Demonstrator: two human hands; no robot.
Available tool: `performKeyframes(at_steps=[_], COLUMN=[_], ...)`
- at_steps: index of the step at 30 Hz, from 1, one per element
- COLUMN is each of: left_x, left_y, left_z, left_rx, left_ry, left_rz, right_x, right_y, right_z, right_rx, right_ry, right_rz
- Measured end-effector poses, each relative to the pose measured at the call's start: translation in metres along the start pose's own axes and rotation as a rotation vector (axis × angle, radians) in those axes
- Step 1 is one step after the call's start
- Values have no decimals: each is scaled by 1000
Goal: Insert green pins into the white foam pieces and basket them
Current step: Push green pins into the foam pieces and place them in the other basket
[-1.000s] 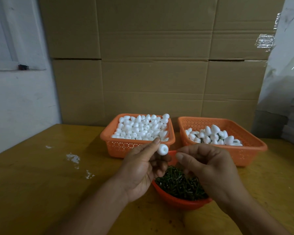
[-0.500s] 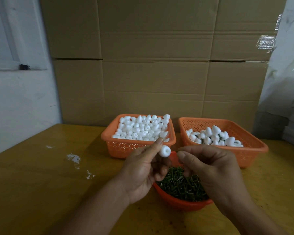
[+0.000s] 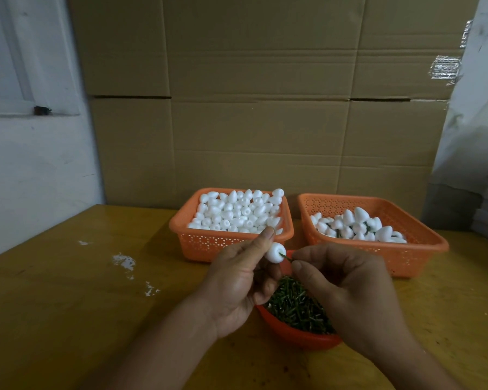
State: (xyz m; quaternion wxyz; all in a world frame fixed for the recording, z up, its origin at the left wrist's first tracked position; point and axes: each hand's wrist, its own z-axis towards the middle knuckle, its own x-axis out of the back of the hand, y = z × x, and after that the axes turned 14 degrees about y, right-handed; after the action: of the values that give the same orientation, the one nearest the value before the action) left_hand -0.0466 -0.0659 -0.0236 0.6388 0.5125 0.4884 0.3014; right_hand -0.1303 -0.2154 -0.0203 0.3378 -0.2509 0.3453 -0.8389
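on the wooden table, left hand pinches foam piece, right hand pinches green pin.

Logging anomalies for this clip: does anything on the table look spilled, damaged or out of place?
Only minor mess: white flecks lie scattered on the wooden table left of the baskets, possibly foam crumbs or chipped paint. Both orange baskets sit upright with foam inside, and the pins stay in their bowl.

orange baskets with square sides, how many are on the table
2. The left basket, heaped with plain white foam pieces, stands behind the left hand; the right basket, partly filled, stands beside it. The round red bowl isn't counted.
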Motion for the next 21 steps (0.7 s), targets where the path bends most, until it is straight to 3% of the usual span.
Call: performKeyframes(at_steps=[10, 21], left_x=[-2, -4], left_y=[0, -1], left_z=[-1, -5], left_rx=[-57, -202], left_ry=[-1, 9], left_rz=[34, 71], right_x=[-1, -4], right_y=[-5, -4], right_z=[-4, -6], right_rx=[198, 187], right_ry=[51, 57], right_rz=[-155, -164])
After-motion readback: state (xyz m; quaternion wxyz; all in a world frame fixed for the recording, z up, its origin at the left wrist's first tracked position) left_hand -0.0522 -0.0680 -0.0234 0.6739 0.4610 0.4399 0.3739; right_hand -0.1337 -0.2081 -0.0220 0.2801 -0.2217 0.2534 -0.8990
